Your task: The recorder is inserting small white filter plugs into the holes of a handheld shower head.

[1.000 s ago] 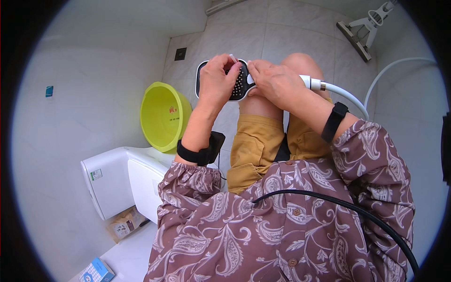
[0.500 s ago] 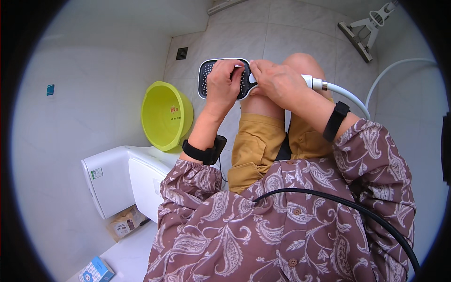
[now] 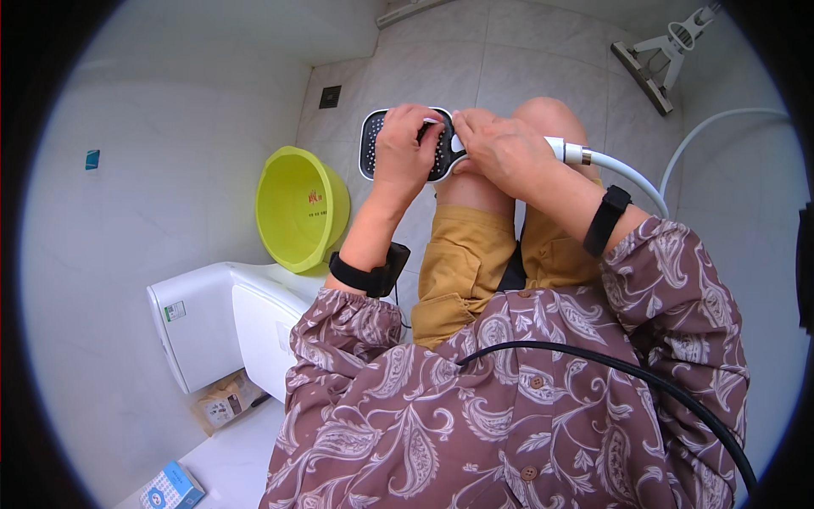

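A shower head [image 3: 369, 146] with a white rim and a black face dotted with pale nozzles lies face up over my knees. My right hand [image 3: 509, 153] is wrapped round its handle, fingertips at the neck beside the face. Above the nozzles, my left hand [image 3: 402, 151] is closed in a pinch. A small whitish sliver shows between its thumb and fingers, too small to name. From the handle's end a white hose [image 3: 627, 172] runs off to the right.
A yellow-green basin [image 3: 292, 208] stands on the left, next to a white toilet [image 3: 199, 327]. A floor drain [image 3: 330, 97] lies beyond it. At the far right leans a white mop [image 3: 661, 72]. A blue-and-white box [image 3: 174, 486] and a paper bag [image 3: 225, 402] sit at lower left.
Both hands stay almost in place on the shower head. The fingers of my left hand have shifted slightly over the nozzles.
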A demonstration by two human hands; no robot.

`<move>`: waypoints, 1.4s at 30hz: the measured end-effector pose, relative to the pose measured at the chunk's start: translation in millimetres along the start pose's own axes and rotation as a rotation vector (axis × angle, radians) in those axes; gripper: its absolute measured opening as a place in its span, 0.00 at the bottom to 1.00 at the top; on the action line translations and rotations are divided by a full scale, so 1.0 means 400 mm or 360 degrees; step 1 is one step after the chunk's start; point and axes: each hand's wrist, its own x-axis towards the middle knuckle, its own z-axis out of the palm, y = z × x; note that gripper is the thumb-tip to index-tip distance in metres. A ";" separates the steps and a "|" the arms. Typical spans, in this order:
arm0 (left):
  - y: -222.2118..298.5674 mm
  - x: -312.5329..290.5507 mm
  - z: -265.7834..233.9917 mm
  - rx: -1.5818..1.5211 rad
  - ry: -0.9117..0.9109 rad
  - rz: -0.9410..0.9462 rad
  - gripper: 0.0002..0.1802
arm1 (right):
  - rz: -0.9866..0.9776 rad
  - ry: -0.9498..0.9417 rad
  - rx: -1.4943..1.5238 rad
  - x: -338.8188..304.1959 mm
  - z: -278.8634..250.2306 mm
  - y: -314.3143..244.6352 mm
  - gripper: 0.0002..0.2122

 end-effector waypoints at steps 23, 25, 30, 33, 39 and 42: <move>0.004 0.002 0.010 -0.0095 0.0089 -0.0153 0.02 | 0.0014 0.0015 0.0001 -0.002 -0.002 0.002 0.24; 0.008 0.001 0.009 -0.0128 0.0117 -0.0174 0.02 | 0.0017 0.0008 -0.0004 -0.002 -0.002 0.002 0.24; 0.008 0.002 0.010 -0.0286 0.0211 -0.0286 0.03 | 0.0082 -0.0164 0.0080 -0.002 -0.005 0.000 0.24; 0.008 0.001 0.009 -0.0281 0.0199 -0.0267 0.03 | 0.0068 -0.0154 0.0073 0.000 -0.010 -0.002 0.24; 0.011 0.002 0.012 -0.0300 0.0204 -0.0266 0.03 | 0.0036 0.0000 0.0059 -0.002 -0.010 -0.001 0.23; 0.010 0.003 0.011 -0.0287 0.0200 -0.0267 0.03 | 0.0031 0.0001 0.0039 -0.001 -0.012 -0.002 0.23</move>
